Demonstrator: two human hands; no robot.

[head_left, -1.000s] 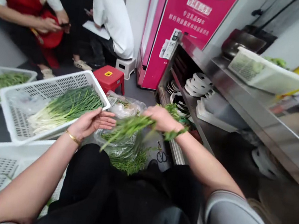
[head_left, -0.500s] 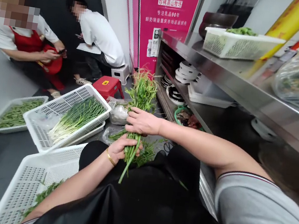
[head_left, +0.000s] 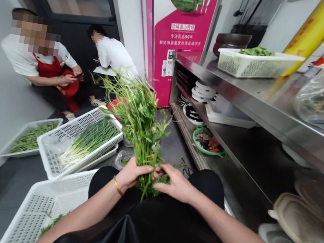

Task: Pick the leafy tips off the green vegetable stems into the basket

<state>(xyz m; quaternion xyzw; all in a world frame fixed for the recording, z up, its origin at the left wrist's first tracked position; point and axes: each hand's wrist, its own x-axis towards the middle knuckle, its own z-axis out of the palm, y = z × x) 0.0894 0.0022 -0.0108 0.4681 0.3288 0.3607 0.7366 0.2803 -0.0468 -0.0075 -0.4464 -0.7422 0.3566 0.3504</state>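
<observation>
My left hand [head_left: 133, 175], a gold bangle at its wrist, is closed around the stems of a bunch of leafy greens [head_left: 141, 122]. The bunch stands up from my lap, its thin, straggly tops fanning out and leaning left. Close by the lower stems on the right is my right hand [head_left: 174, 182], with bent fingers and the thumb apart from them; I see nothing held in it. Whether its fingertips touch the stems is hard to tell. More loose greens [head_left: 163, 179] show behind and below that hand.
At left stand a white basket of scallions [head_left: 84, 114], a basket of green beans [head_left: 30, 116] and a nearer white basket [head_left: 32, 199] with some greens. A steel shelf unit [head_left: 234, 77] runs along my right. Two people [head_left: 52, 72] sit at the back left.
My right hand has come off the upper part of the greens and moved down beside the stems. The tops have spread out and tipped left. My view has tilted up slightly.
</observation>
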